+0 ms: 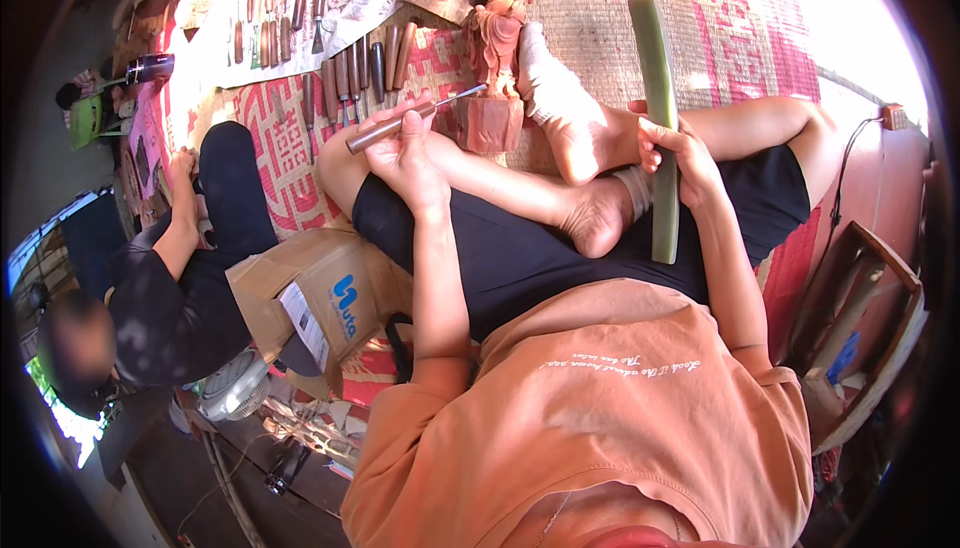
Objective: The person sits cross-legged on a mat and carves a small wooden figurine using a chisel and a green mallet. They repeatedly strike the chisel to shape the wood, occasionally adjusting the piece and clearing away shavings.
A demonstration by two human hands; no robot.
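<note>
My left hand (412, 160) is closed round the brown wooden handle of a carving chisel (392, 126). Its thin metal blade points right, its tip close to the front of a carved wooden figure (497, 33). That reddish figure stands upright on a rough block base (494, 126), beside my wrapped foot. In my right hand (682, 153) is a long, slightly curved green bar (655, 68), gripped around its middle and held nearly upright over my crossed legs. The bar looks smooth, perhaps a mallet stick or a stone; its exact kind I cannot tell.
Several carving tools (350, 76) lie on the patterned mat and on a pale cloth (350, 13) at the far left. An open cardboard box (350, 293) sits by my left knee. Another person (170, 298) sits at left. A wooden tray (870, 338) stands at right.
</note>
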